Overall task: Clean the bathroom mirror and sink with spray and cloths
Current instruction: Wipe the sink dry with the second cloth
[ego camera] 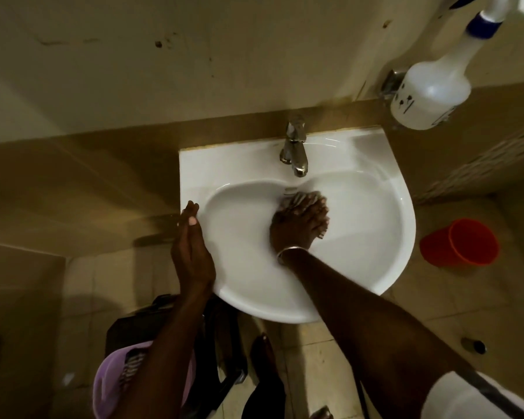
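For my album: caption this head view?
Right hand presses a cloth into the sink; left hand rests on its rim.

Orange cup [463, 243] on tiled floor [315, 358] (beige tiles).

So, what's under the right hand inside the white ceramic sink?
A pale bunched cloth, pressed against the white sink's basin by the right hand. Only its far edge shows beyond the fingertips, below the chrome tap. The rest of the cloth and any drain are covered.

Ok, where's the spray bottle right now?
In the head view the spray bottle stands at upper right on the brown ledge, just beyond the sink's back right corner and right of the tap.
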`<state>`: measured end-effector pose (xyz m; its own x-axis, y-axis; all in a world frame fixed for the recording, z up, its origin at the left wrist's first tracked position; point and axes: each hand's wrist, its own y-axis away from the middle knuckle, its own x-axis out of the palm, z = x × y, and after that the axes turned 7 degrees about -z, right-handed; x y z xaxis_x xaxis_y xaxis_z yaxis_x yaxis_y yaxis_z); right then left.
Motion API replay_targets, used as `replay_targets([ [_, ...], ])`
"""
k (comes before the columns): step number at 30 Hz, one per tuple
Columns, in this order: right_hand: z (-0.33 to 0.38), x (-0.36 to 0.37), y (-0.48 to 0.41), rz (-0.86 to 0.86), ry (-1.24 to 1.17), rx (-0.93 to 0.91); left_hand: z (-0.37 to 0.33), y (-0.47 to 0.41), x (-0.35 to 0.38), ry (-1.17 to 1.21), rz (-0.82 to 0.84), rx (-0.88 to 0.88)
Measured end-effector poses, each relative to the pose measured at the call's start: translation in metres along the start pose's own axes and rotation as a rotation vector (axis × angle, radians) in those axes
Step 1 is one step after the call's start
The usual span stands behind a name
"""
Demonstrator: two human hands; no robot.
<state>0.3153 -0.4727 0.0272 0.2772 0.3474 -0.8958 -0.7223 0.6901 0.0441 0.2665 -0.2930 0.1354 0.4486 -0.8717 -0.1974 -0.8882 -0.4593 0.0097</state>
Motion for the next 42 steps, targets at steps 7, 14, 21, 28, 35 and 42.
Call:
replay_targets([
  [7, 0.011, -0.014, 0.049, 0.34, 0.078, -0.535, -0.002, 0.0, 0.003, -0.043, 0.032, -0.038],
  [14, -0.074, -0.068, -0.021, 0.393, 0.429, -0.899, -0.016, 0.017, 0.007, -0.198, 0.163, -0.006],
  [21, -0.078, -0.101, -0.033, 0.314, 0.546, -0.391, -0.02, 0.037, 0.009, -0.206, 0.252, -0.071],
  [28, -0.013, -0.099, 0.047, 0.644, 0.333, -0.011, -0.03, 0.046, 0.0, -0.168, 0.245, -0.128],
  [35, -0.001, -0.129, 0.092, 0.795, 0.238, -0.545, -0.03, 0.055, -0.013, -0.125, 0.197, -0.136],
  [42, -0.06, -0.168, 0.06, 1.005, 0.276, -0.653, -0.029, 0.08, -0.011, -0.132, 0.225, -0.137],
])
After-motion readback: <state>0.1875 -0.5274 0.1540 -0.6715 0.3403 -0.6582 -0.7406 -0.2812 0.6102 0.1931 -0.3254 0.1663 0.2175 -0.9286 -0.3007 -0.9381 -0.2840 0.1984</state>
